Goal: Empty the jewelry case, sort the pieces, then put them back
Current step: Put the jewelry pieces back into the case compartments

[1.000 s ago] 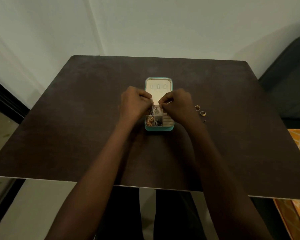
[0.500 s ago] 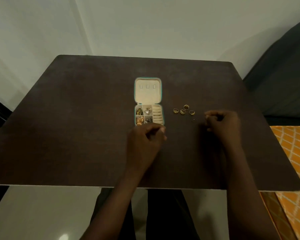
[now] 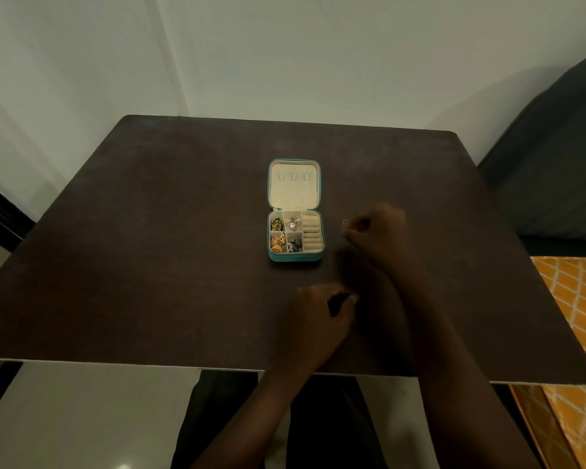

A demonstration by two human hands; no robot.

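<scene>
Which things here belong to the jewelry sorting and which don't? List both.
Part of the job:
- open teal jewelry case
- gold pieces and other jewelry in its small compartments
- empty ring rolls
- right hand, left hand

Just there:
- dark table
- orange patterned fabric
- dark seat

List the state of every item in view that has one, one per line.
Case: open, lid laid flat back on the table.
Four small compartments: still filled with jewelry.
Ring rolls: empty.
Lid hooks: bare.
Left hand: curled, fingertips pinched, resting near the table's front.
Right hand: closed, right of the case; contents hidden.
</scene>
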